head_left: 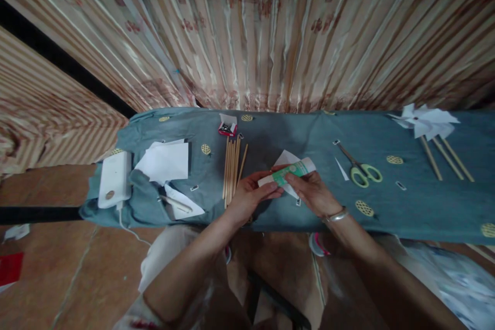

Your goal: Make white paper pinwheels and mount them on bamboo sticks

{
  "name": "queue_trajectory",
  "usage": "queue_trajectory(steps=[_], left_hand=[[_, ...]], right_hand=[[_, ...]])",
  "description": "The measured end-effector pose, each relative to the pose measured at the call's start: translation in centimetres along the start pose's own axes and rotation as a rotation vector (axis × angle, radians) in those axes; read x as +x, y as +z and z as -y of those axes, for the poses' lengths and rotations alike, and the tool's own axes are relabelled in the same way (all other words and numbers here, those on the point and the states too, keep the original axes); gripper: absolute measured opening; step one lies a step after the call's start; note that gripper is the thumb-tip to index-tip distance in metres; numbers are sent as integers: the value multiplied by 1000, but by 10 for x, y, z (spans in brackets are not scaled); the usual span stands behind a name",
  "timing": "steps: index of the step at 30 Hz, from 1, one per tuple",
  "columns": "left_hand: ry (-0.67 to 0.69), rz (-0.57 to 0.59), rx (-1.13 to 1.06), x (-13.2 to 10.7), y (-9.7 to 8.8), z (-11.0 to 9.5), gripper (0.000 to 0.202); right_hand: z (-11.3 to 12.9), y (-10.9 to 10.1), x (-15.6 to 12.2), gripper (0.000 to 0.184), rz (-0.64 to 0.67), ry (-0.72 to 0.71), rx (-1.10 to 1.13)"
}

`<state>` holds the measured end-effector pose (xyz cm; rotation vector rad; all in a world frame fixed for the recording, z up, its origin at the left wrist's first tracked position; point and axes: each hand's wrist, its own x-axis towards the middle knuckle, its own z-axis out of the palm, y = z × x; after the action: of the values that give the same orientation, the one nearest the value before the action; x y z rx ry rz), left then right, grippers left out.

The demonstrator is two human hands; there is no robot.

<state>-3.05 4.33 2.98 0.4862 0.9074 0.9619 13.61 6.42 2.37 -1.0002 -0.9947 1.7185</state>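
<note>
A green and white glue stick [291,172] lies crosswise between my two hands, above the cloth. My left hand [258,192] grips its left end, and my right hand [311,192] holds it further right with the thumb on the green label. Under the stick, a white piece of paper [286,157] rests on the table, partly covered by my hands. Left of my left hand is a row of several thin wooden sticks [231,165]. Green-handled scissors [362,171] lie open to the right, beside a narrow white paper scrap [342,169].
Three paper pinwheels on sticks [427,121] lie at the far right. A small open red box [227,126] sits near the back edge. On the left are white paper sheets [166,160], a pen-like tool [176,203] and a white corded device [115,179]. A curtain [263,36] hangs behind.
</note>
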Motion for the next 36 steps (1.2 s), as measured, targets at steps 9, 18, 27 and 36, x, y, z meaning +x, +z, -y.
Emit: queue_trajectory(steps=[9,18,27,36], left_hand=[[50,20,180,11,9,8,56],[519,-264,807,13,-35,-36,37],[594,-499,1545,18,-90,-73,35],[549,-513,1702,25,-100,-69,47]], right_hand=[[-6,-13,1,39,-240,51,122],[4,-31,10,44,-293,73,306],[14,-40,9,34,-298,93,330],[11,-48,8,33,-312,10,254]])
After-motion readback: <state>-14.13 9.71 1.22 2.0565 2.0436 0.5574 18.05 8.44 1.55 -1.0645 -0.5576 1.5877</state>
